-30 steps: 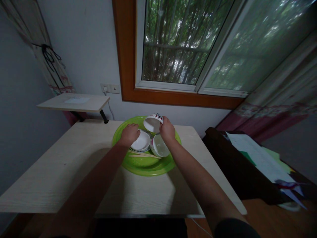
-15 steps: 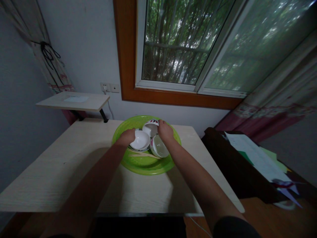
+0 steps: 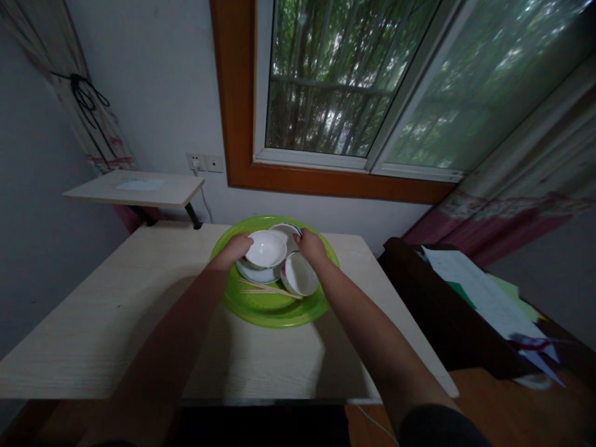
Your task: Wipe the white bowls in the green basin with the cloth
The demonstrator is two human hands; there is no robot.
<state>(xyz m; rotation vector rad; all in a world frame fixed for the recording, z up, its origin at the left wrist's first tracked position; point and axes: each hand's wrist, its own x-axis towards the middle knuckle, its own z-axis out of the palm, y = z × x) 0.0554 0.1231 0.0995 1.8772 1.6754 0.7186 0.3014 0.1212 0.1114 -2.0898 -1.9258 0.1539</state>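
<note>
A round green tray [image 3: 274, 313] sits on a pale wooden table [image 3: 116, 310] near its far edge. My left hand [image 3: 233, 248] grips a small white bowl [image 3: 265, 248], lifted a little above a plate [image 3: 254, 274] in the tray. My right hand [image 3: 310, 244] rests on the rim of another white bowl [image 3: 286, 231] set down at the back of the tray. A third white bowl [image 3: 298, 274] leans on its side just below my right hand. Wooden chopsticks [image 3: 270, 288] lie across the tray's front.
A small side shelf [image 3: 135, 189] stands at the back left by a wall socket [image 3: 205, 162]. A dark cabinet [image 3: 447, 310] with papers [image 3: 484, 292] on it stands to the right of the table. A window and curtains are behind.
My right hand lowered its raised bowl into the back of the tray. My left hand took hold of the small white bowl and lifted it off the plate.
</note>
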